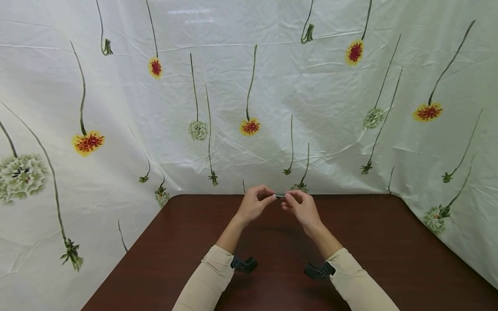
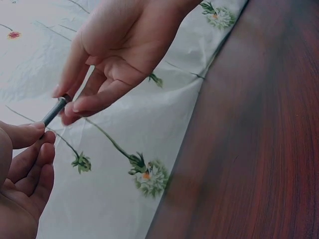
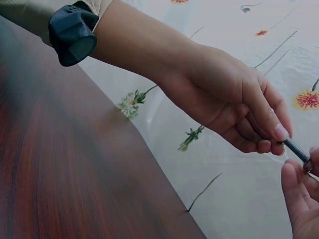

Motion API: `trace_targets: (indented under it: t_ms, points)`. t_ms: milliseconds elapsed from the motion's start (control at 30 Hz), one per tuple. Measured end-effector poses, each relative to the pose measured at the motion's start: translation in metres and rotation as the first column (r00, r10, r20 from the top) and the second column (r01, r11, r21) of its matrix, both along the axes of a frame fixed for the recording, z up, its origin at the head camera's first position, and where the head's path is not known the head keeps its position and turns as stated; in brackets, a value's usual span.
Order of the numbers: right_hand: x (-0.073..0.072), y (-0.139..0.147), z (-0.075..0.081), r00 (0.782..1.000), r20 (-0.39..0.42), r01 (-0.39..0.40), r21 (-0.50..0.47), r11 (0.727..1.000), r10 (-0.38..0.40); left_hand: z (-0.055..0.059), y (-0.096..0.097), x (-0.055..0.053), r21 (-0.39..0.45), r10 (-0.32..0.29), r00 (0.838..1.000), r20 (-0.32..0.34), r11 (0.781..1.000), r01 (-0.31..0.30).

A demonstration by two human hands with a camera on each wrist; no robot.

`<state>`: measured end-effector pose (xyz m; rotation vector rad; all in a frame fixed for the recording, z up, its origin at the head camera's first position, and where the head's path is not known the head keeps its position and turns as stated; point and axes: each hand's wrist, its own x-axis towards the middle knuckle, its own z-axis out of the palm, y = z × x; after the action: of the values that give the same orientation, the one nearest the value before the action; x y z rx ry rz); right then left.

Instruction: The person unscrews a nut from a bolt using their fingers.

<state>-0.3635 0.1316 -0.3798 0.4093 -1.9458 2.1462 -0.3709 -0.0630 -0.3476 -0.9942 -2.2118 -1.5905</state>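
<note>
A grey metal bolt [image 1: 279,195] with a threaded shank is held between both hands, above the far edge of the table. My left hand [image 1: 252,206] pinches one end of the shank between thumb and fingers, as the right wrist view of the bolt [image 3: 296,149] shows. My right hand [image 1: 305,209] grips the other, wider end with its fingertips. In the left wrist view, a dark collar on the bolt [image 2: 54,111] sits at the right fingertips, which partly cover it; I cannot tell whether it is the head or a nut.
A dark reddish-brown table [image 1: 186,242] lies below the hands. Behind it and along both sides hangs a white cloth [image 1: 225,77] printed with flowers. Each forearm wears a black wrist device [image 1: 244,264] over a beige sleeve [image 1: 212,274].
</note>
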Motion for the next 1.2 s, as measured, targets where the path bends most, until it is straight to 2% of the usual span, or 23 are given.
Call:
trace_targets:
  t_ms: [267,467,633,767,1000,1200]
  points:
    - [0.0001,0.0030,-0.0001,0.997,-0.050,-0.054,-0.047,0.997,0.051,-0.0002,-0.0007,-0.0008,-0.002,-0.014,1.000,0.005,1.000,0.014]
    - [-0.0001,0.0011,0.0011,1.000,-0.003,-0.020,-0.082,0.996,0.020,0.0000,-0.0004,-0.0008,-0.004,-0.002,1.000,-0.005,1.000,0.002]
    - [-0.0019,0.0002,0.0003,0.999,-0.036,0.012,-0.077,0.997,-0.015,0.0000,-0.0004,-0.0014,0.008,-0.006,1.000,-0.004,1.000,0.006]
    - [-0.0012,0.0005,0.0005,0.999,-0.049,0.013,-0.058,0.998,-0.016,-0.0002,-0.0007,-0.0018,0.013,-0.014,1.000,0.004,1.000,0.014]
    - [-0.0013,-0.0001,0.0001,1.000,0.005,0.025,-0.076,0.997,-0.024,0.0004,-0.0012,-0.0009,0.004,-0.020,1.000,-0.001,1.000,0.020]
    - [-0.0019,0.0003,0.0004,0.999,-0.036,0.003,-0.072,0.997,-0.005,0.0005,-0.0016,-0.0014,0.013,-0.026,1.000,0.003,1.000,0.026]
